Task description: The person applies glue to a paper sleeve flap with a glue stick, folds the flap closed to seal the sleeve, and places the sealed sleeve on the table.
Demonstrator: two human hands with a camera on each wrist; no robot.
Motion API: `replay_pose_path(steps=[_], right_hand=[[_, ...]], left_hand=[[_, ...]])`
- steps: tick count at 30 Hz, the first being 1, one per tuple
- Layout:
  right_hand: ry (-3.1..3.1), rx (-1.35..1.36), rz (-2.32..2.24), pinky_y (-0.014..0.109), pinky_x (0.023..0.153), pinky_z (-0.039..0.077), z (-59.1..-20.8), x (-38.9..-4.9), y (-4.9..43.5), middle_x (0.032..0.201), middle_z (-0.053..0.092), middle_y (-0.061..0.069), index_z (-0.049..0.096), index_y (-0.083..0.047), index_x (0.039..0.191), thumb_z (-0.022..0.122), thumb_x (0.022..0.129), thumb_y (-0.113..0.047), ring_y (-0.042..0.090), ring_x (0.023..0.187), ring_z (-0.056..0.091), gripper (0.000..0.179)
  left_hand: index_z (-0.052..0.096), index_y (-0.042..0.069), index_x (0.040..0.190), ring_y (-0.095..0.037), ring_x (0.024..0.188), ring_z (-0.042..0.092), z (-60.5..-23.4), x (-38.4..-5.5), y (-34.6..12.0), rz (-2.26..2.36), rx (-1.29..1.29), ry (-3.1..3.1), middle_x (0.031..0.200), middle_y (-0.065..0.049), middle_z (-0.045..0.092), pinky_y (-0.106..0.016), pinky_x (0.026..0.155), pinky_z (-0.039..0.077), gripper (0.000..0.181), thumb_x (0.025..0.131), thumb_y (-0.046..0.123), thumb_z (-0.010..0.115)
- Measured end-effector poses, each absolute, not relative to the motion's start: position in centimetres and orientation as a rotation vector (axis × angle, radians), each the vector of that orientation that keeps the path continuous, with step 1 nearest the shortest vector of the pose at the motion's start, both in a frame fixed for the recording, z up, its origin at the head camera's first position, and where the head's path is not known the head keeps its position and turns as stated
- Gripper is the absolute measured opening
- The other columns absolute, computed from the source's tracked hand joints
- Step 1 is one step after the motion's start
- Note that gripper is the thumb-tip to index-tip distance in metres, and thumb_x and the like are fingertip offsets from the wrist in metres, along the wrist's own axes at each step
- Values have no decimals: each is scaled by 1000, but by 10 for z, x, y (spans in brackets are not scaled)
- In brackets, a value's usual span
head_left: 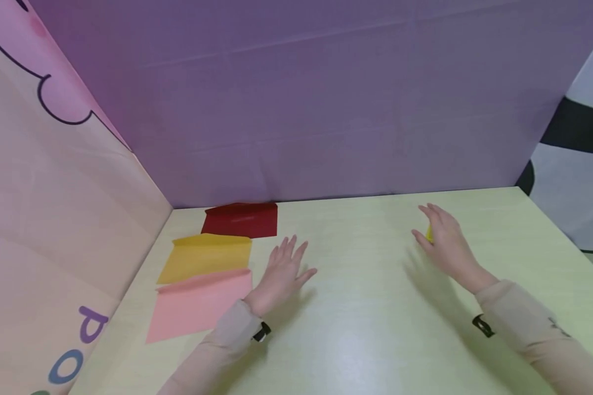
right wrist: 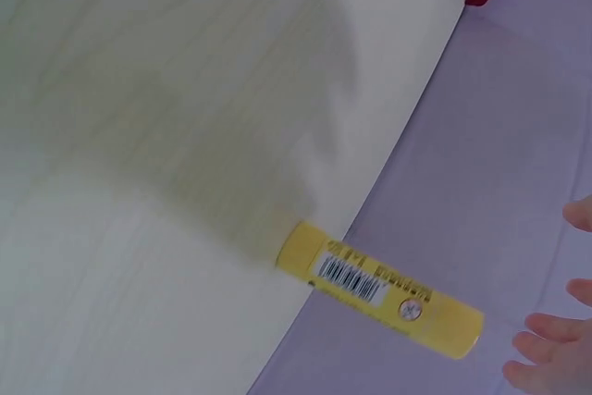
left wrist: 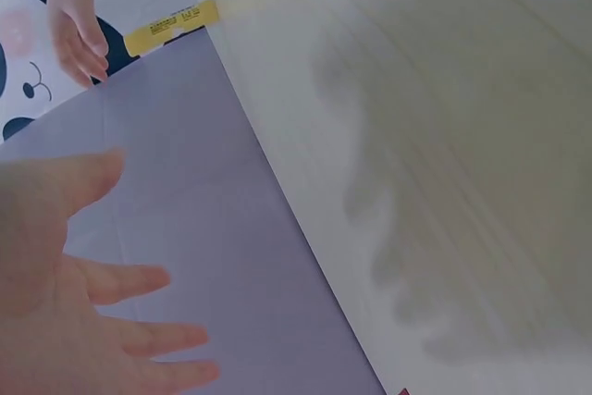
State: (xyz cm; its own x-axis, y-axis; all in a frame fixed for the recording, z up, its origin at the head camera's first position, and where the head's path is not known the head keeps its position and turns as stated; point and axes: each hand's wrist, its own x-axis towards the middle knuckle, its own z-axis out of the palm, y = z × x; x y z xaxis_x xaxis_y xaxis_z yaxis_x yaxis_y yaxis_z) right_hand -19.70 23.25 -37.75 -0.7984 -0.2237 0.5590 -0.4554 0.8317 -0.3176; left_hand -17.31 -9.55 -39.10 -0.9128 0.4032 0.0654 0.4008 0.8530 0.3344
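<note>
A yellow glue stick (right wrist: 375, 289) with a barcode label stands upright on the table. My right hand (head_left: 448, 241) is close to it, fingers spread and holding nothing; in the head view the hand hides most of the stick. The fingertips (right wrist: 546, 339) show apart from the stick in the right wrist view. My left hand (head_left: 279, 277) hovers above the table with straight, spread fingers, just right of three paper envelopes. The pink envelope (head_left: 202, 307) lies nearest, with the yellow envelope (head_left: 205, 258) behind it and the dark red envelope (head_left: 242, 220) farthest back.
A purple wall panel (head_left: 326, 109) rises along the far edge of the pale wooden table (head_left: 356, 307). A printed panel (head_left: 64, 208) closes off the left side. On the right hangs a black and white printed panel (head_left: 573, 181).
</note>
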Motion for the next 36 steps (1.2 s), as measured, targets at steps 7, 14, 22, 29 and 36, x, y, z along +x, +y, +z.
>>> replay_pose_path(steps=[7,14,22,29,36], right_hand=[[-2608,357,762,57,97,20,-378,-203,248,125,29,37,25,14,129,60,82,-5,50,114,26,61],[-2692,117,1139,61,91,26,-383,-209,260,128,22,40,10,13,134,54,87,-15,52,115,26,70],[-2810,24,1331,58,91,31,-393,-215,269,124,24,44,5,17,132,52,89,-21,55,113,29,75],[-2842,-47,1505,51,94,33,-397,-218,269,125,26,43,12,22,128,50,89,-15,51,115,32,66],[-2844,-29,1424,46,88,41,-400,-218,271,120,35,42,29,24,118,49,88,-8,49,110,40,49]], left_hand=[[31,5,136,-36,130,17,-392,-173,-103,526,673,3040,141,-21,22,-48,106,14,61,89,39,49],[32,5,135,-33,127,25,-391,-170,-109,498,679,3051,139,-18,29,-47,104,20,61,88,37,51],[39,3,131,-31,121,36,-391,-168,-114,539,739,3093,133,-18,39,-46,100,27,55,87,34,54],[42,4,129,-31,119,39,-389,-166,-117,618,744,3078,130,-17,43,-46,99,30,50,89,30,52],[44,4,128,-30,117,42,-390,-165,-119,635,767,3084,128,-17,45,-45,98,32,48,89,30,52]])
